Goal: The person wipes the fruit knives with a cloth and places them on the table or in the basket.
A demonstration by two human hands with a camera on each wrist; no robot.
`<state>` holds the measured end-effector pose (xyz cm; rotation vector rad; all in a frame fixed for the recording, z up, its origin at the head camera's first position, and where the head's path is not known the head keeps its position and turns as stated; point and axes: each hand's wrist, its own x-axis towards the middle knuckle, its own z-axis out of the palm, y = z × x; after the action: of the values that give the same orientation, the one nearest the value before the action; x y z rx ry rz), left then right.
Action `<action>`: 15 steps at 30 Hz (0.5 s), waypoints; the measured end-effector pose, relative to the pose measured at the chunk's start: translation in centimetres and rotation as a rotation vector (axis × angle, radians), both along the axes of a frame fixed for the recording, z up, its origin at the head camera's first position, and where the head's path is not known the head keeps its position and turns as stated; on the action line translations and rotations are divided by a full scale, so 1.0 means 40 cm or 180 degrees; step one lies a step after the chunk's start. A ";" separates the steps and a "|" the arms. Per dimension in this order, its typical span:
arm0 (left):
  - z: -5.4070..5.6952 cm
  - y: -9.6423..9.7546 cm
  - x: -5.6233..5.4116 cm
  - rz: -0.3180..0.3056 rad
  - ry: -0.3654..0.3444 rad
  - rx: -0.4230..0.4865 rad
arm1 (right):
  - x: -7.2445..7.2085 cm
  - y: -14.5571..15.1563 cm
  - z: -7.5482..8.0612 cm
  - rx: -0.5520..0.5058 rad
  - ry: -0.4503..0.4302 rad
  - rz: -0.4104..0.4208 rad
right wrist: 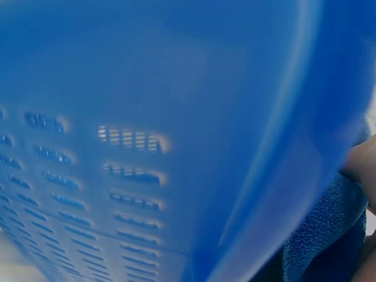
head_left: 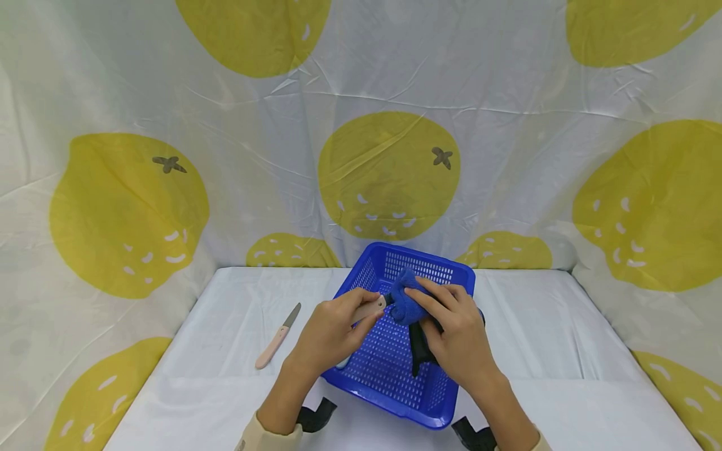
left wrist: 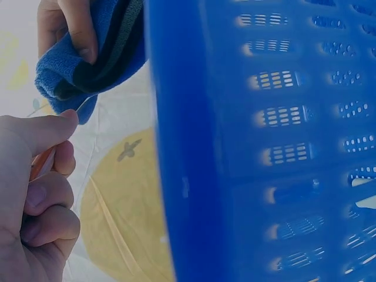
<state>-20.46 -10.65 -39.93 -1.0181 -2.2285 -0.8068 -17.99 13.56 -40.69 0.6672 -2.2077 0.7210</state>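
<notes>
Pale-handled tool [head_left: 369, 309], pinched in the fingers of our left hand [head_left: 334, 327], slants right and far into the blue cloth [head_left: 407, 302] that our right hand [head_left: 461, 327] grips, both held over the blue basket [head_left: 383, 371], right of a knife [head_left: 275, 344].

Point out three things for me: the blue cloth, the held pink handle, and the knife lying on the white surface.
Blue cloth [head_left: 403, 306], head view: on its bunched side.
Held pink handle [head_left: 370, 309], head view: on its exposed length.
Lying knife [head_left: 278, 339], head view: on the handle, near the blade.
</notes>
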 end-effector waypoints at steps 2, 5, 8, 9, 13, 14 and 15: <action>0.002 0.000 0.001 0.0004 -0.0015 -0.0003 | -0.003 0.006 -0.001 -0.0020 0.0002 -0.0027; 0.002 -0.001 0.000 0.0014 -0.0036 -0.0014 | -0.009 0.014 -0.002 -0.0050 0.0021 -0.0067; 0.002 -0.002 0.000 0.0019 -0.0023 -0.0014 | -0.015 0.023 -0.002 -0.0090 0.0055 -0.0106; 0.001 -0.002 0.000 0.0019 -0.0023 -0.0011 | -0.017 0.026 -0.003 -0.0106 0.0069 -0.0115; 0.000 -0.002 0.001 0.0009 -0.0032 0.0003 | -0.024 0.039 -0.002 -0.0139 0.0088 -0.0169; 0.000 -0.002 0.001 0.0010 -0.0038 0.0007 | -0.025 0.042 -0.002 -0.0150 0.0091 -0.0179; 0.000 -0.002 0.001 0.0015 -0.0047 0.0009 | -0.026 0.045 -0.001 -0.0155 0.0091 -0.0192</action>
<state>-20.40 -10.73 -39.93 -1.0084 -2.2406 -0.8178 -19.04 15.35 -40.73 0.5807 -2.1679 0.7276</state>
